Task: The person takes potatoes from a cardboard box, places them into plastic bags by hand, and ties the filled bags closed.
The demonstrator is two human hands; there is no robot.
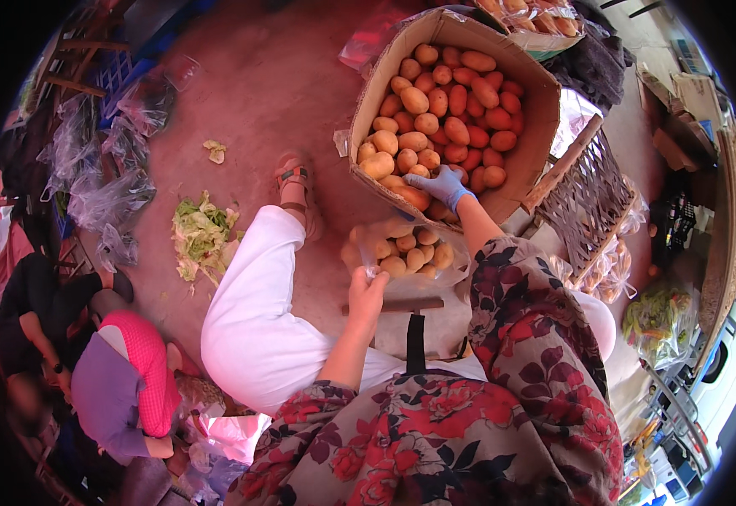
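A large cardboard box full of potatoes stands before me, tilted in my view. Inside its near side, my right hand, in a pale blue glove, touches the potatoes; its palm side is hidden, and I cannot tell whether it grips one. My bare left hand pinches the gathered top edge of a clear plastic bag. The bag rests on the floor between my legs, close to the box, with several potatoes inside.
Lettuce leaves lie on the concrete floor at left, near empty plastic bags. A woven-strap wooden seat stands at right, with filled bags beside it. Two people crouch at lower left. Another bag of potatoes is behind the box.
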